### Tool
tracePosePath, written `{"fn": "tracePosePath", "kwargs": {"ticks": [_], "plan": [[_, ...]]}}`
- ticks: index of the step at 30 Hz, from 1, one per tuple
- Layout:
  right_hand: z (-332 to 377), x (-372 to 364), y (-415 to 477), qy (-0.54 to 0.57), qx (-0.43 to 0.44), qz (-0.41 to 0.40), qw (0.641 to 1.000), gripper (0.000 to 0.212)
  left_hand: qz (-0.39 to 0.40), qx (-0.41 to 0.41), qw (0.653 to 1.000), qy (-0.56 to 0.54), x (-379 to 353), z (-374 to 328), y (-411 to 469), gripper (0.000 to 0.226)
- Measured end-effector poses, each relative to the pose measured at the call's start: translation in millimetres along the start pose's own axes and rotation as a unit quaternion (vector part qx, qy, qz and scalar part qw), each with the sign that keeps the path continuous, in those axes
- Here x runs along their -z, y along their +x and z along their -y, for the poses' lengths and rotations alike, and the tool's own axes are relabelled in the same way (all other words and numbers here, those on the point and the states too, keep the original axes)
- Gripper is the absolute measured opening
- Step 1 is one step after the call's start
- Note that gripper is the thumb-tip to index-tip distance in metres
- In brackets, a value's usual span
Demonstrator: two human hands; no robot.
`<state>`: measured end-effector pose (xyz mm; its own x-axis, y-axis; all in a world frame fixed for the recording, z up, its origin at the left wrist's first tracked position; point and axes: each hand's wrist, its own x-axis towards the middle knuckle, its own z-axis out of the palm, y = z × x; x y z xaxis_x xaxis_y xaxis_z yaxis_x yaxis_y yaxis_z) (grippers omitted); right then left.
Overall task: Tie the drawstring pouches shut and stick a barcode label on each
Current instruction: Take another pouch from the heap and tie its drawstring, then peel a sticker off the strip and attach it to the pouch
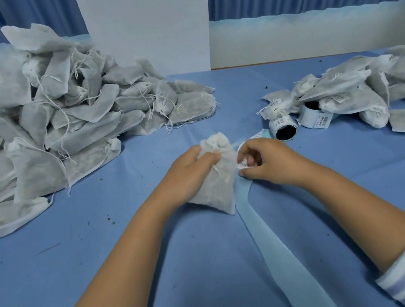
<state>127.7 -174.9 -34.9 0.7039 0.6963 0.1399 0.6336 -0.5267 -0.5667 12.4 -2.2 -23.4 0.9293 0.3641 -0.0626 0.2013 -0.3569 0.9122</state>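
Midway across the tabletop [106,258], the left grip [188,173] holds a pouch [217,193] near its bunched top. The right grip [262,163] pinches a barcode label [243,164] just beside it, half hidden by fingers [247,147], print unreadable.

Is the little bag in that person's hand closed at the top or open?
Closed, it seems: the pouch has its neck bunched tight above the left hand. Whether it is knotted, cannot tell.

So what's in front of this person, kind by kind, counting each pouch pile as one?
Pouch piles: 2
Pouch in left hand: 1
Label in right hand: 1
Label rolls showing dark cores: 2
Backing strip: 1
Total: 7
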Motion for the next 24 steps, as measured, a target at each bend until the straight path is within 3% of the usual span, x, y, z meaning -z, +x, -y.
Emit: {"fn": "tracePosePath", "kwargs": {"ticks": [3,6,10,18,24], "plan": [[-7,1,4,-0.049,-0.010,-0.033,0.998,0.036,0.063,-0.007,0.996,0.061,-8,2,-3,0.027],[-10,2,5,-0.075,-0.028,-0.027,0.996,0.047,0.067,0.004,0.995,0.070,-10,2,-3,0.042],[-12,3,6,-0.078,-0.009,-0.030,0.996,0.030,0.065,0.005,0.996,0.068,-10,3,-1,0.037],[-8,3,2,-0.127,0.014,-0.023,0.992,0.019,0.068,0.010,0.996,0.056,-6,8,1,0.031],[-8,8,0,-0.044,-0.020,-0.046,0.998,0.009,0.064,0.016,0.997,0.047,-5,8,2,0.025]]}}
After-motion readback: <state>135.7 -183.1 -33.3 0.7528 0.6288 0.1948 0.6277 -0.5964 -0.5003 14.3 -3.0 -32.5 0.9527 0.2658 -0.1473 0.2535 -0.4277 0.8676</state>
